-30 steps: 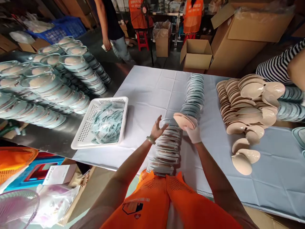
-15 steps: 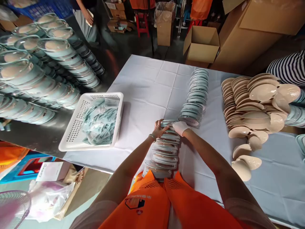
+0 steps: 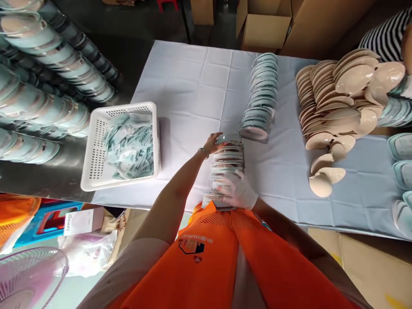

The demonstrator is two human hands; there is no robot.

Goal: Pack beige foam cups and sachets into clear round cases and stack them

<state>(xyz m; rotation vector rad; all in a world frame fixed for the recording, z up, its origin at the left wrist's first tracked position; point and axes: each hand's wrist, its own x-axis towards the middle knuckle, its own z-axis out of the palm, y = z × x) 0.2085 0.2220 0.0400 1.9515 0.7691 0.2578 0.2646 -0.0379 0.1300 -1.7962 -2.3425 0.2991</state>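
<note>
A row of clear plastic packs with pale-blue rims stands on edge on the white-covered table, its near end against my orange vest. My left hand grips the pack at the far end, fingers curled over its edge. Over the near part of the row is my right hand, in a white glove and slightly blurred, its fingers spread. Whether it touches the packs I cannot tell. Farther off to the right runs a second row of similar packs, with a printed oval face at its near end.
At left stands a white perforated basket of printed sachets. Beige oval pads are piled at right. Tall stacks of packs stand far left. Cardboard boxes lie beyond the table. A person in a striped sleeve is at right.
My right hand has left the far end of the row and come back toward my body, its fingers spreading. My left hand stays at the far end. The view has tilted down.
</note>
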